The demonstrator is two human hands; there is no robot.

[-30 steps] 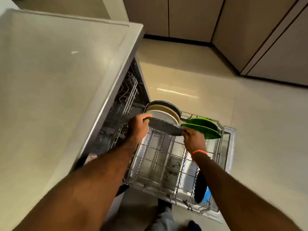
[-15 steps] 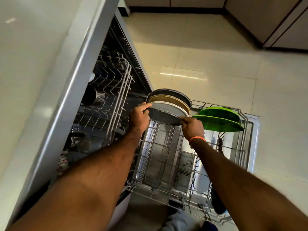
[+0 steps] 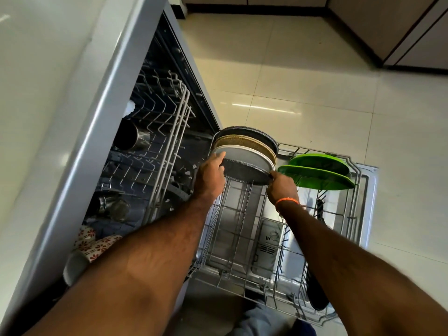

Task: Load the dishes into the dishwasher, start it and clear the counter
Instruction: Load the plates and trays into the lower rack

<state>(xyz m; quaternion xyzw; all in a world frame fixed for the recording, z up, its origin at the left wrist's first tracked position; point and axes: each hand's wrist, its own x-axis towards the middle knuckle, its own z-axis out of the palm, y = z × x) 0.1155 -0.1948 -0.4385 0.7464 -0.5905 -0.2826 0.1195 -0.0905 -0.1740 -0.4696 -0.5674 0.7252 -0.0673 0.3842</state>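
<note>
The dishwasher's lower rack [image 3: 244, 241] is pulled out over the open door. A grey speckled plate [image 3: 244, 172] stands at its far end, against a white plate [image 3: 244, 155], a tan plate [image 3: 244, 141] and a dark plate [image 3: 249, 133]. My left hand [image 3: 211, 177] grips the grey plate's left edge and my right hand [image 3: 282, 186] pinches its right edge. Two green plates [image 3: 317, 177] stand upright in the rack to the right.
The upper rack [image 3: 155, 132] inside the machine holds steel cups [image 3: 126, 135] and floral mugs [image 3: 97, 243]. A dark pan [image 3: 316, 297] stands at the rack's near right. The white counter [image 3: 43, 98] lies on the left, tiled floor [image 3: 315, 93] beyond.
The view has tilted down toward the dishwasher. The grey plate has gone from nearly flat in my hands to standing against the white plate in the rack.
</note>
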